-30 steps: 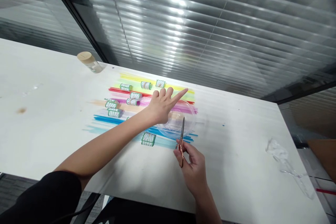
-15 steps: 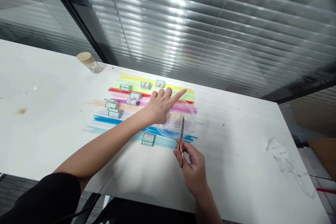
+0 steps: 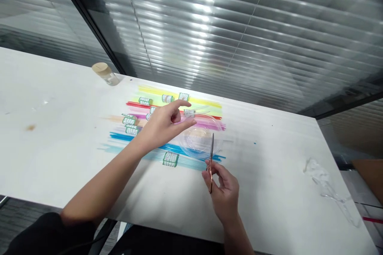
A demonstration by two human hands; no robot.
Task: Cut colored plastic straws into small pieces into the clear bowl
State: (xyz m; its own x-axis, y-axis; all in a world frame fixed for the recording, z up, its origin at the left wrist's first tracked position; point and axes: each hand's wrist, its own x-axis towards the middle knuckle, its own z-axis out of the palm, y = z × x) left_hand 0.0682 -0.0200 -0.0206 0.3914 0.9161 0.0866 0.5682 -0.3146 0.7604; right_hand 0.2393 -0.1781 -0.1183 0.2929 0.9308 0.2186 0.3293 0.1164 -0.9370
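Left hand (image 3: 164, 125) at centre frame, above the rows of sticks; its forearm comes in from the lower left, out of a black sleeve. Thumb and forefinger stand well apart, both pointing right; the remaining fingers curl under and are partly hidden. Just beyond the gap, a white, green-edged paper band (image 3: 189, 113) lies with thin clear strands running right from it. Cannot tell whether the fingertips touch either.

Right hand (image 3: 226, 195), lower centre-right: thumb and fingers closed on the copper-coloured handles of a pair of scissors (image 3: 212, 152). Grey metal blades together, tips toward the top of the frame, overlapping in view the right part of a round, clear plastic dish (image 3: 201, 140). Coloured sticks show through the dish.

Slender sticks in roughly parallel rows across centre frame: yellow sticks (image 3: 206, 102) farthest off, then pale green, red, pink, purple, orange; bright blue sticks (image 3: 120, 137) and pale blue ones nearest the body. More white, green-edged bands sit among them, one at the near edge on the pale blue.

White tabletop (image 3: 278, 191) beneath everything. Upper left: clear jar with beige lid (image 3: 105, 74). Right side: crumpled clear plastic wrap (image 3: 317, 173). Grey slatted blinds (image 3: 191, 28) fill the top.
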